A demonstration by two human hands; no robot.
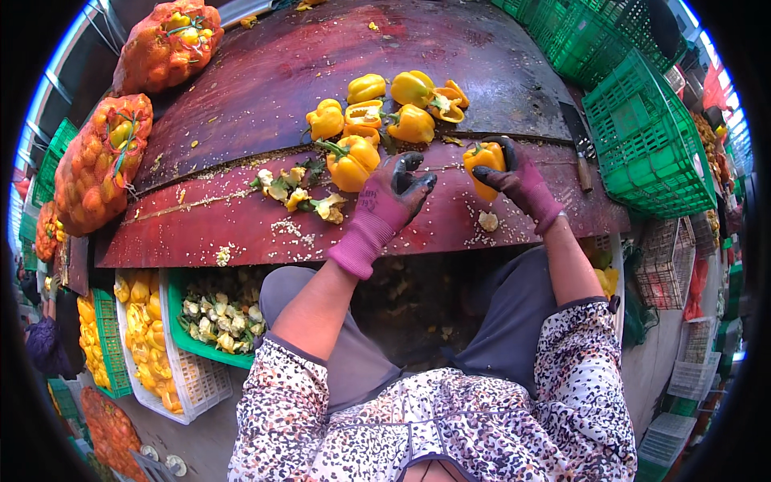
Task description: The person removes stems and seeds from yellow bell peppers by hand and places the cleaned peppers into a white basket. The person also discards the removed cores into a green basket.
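Note:
Both hands wear purple knit gloves with black-coated fingers. My right hand (518,175) grips a yellow bell pepper (483,161) above the red board table. My left hand (400,187) is raised with fingers apart and holds nothing; it is just right of a whole yellow pepper with a green stem (354,165). Behind it lie several yellow peppers, whole and cut, including a hollow half (363,113). Removed stem cores (295,190) and scattered pale seeds lie left of my left hand. A pale core piece (488,221) rests below the held pepper.
A broad-bladed knife (579,144) lies at the table's right, beside green plastic crates (650,138). Red mesh sacks of peppers (102,165) stand at left. Below the left edge are a green tub of cores (220,354) and a white crate of cut peppers (196,385). Another person (51,325) is far left.

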